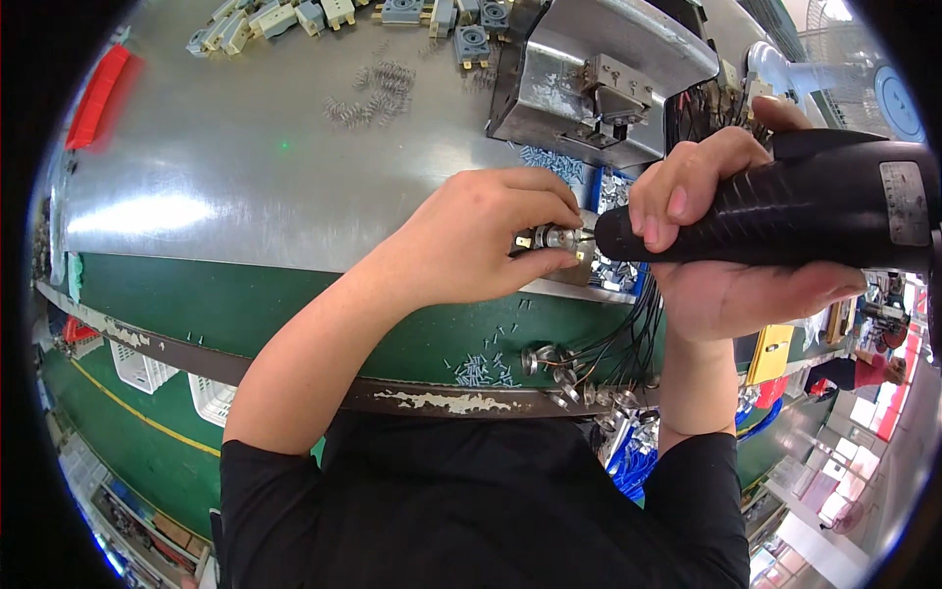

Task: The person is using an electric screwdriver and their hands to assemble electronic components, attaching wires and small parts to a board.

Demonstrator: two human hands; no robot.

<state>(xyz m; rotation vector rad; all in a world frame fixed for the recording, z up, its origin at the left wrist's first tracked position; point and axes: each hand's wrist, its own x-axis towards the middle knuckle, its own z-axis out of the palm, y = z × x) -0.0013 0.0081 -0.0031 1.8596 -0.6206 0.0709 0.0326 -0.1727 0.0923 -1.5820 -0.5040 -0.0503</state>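
Observation:
My left hand point(491, 228) pinches a small round metal part point(557, 238) with flat terminals between thumb and fingers. Part of it is hidden by the fingers. My right hand point(721, 294) is wrapped round a black electric screwdriver point(814, 201), which lies sideways with its nose pointing left. The thin bit at that nose reaches the metal part; whether it sits on a screw, I cannot tell. Just below and beyond both hands is a blue tray point(643, 280) of small metal pieces. A heap of small screws point(551, 163) lies behind my left hand.
A bent metal fixture point(569, 88) stands at the back. Loose springs point(378, 90) and grey switch-like blocks point(471, 44) lie on the steel worktop point(245, 187). Nearer are scattered screws point(481, 371) and round metal parts with dark wires point(564, 373). A red bin point(98, 96) is far left.

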